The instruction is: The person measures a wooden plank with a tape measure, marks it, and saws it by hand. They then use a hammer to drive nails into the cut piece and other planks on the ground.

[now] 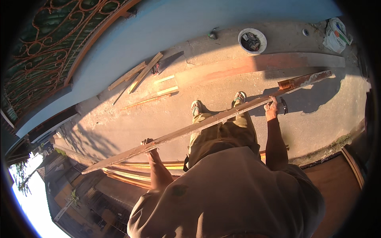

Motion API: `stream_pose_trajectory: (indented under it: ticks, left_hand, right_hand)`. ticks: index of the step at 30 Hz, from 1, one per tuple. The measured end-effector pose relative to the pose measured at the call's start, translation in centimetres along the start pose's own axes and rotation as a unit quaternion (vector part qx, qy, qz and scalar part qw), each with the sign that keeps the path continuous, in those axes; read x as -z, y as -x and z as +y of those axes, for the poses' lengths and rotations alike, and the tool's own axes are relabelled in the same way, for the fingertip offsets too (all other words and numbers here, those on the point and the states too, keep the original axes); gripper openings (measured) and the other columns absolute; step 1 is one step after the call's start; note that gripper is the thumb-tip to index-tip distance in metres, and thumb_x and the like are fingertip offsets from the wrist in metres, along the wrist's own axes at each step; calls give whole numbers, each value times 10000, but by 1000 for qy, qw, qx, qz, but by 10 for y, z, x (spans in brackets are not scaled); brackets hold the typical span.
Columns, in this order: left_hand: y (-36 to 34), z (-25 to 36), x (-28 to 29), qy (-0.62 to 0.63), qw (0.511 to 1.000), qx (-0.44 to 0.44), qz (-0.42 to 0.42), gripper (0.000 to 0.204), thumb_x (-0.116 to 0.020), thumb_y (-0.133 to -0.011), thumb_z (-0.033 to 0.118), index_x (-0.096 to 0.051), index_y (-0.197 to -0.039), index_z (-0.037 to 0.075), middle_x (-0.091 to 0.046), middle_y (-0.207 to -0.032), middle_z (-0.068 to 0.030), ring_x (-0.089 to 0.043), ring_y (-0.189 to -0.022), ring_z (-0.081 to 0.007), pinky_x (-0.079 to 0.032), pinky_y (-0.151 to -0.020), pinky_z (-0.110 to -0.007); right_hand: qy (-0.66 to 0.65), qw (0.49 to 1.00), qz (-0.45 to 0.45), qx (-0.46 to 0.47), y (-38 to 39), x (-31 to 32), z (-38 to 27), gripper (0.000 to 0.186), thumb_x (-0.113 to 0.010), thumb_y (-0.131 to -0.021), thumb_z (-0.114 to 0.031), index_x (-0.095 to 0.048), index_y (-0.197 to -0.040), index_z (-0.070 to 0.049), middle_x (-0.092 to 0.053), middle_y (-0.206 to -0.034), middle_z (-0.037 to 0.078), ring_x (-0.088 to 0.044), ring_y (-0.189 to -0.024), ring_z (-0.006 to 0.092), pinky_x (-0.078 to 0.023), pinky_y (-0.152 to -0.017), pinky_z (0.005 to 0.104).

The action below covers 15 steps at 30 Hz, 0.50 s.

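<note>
A long, rough-edged wooden board (206, 123) spans diagonally across my body, its right end higher in the picture. My left hand (149, 146) is closed round it toward its left end. My right hand (271, 108) grips it toward the right, fingers curled at the edge. A short reddish-brown wooden piece (291, 82) lies along the board beyond my right hand. Just right of that hand shows a dark curved object (283, 106), too unclear to name. My sandalled feet are visible beyond the board, on the concrete.
Loose timber pieces (145, 73) lie by the pale blue wall (178, 23). A long wide plank (222, 69) lies across the ground, with a white bucket of debris (252, 41) and white sack (336, 35) behind. Stacked boards (127, 174) are at lower left; an ornate metal grille (43, 51) is upper left.
</note>
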<state>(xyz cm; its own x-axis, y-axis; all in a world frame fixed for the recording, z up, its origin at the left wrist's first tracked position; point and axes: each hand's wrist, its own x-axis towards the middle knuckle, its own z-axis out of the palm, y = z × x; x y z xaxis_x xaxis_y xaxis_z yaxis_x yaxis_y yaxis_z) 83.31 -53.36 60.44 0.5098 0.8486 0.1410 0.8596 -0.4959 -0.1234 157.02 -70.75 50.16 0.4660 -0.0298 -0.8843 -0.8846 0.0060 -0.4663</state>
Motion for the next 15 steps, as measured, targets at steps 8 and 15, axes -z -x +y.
stream_pose_trajectory:
  ticks: [8,15]
  left_hand:
    - [8,-9,-107,793,99,566,204,246,-536,-875,320,-462,-681,190,-495,-645,21,-492,-606,-163,-401,-617,-339]
    - [-58,-15,-278,772,124,584,218,212,-516,-900,357,-443,-873,160,-476,-852,-20,-473,-789,-194,-373,-740,-375]
  right_hand:
    - [122,980,121,101,-34,-79,32,171,-704,-843,-147,-572,-754,-84,-523,-664,14,-467,-464,116,-319,-370,274]
    - [170,956,114,209,-123,-137,114,158,-717,-808,-106,-576,-837,-41,-564,-721,55,-542,-524,149,-396,-424,303]
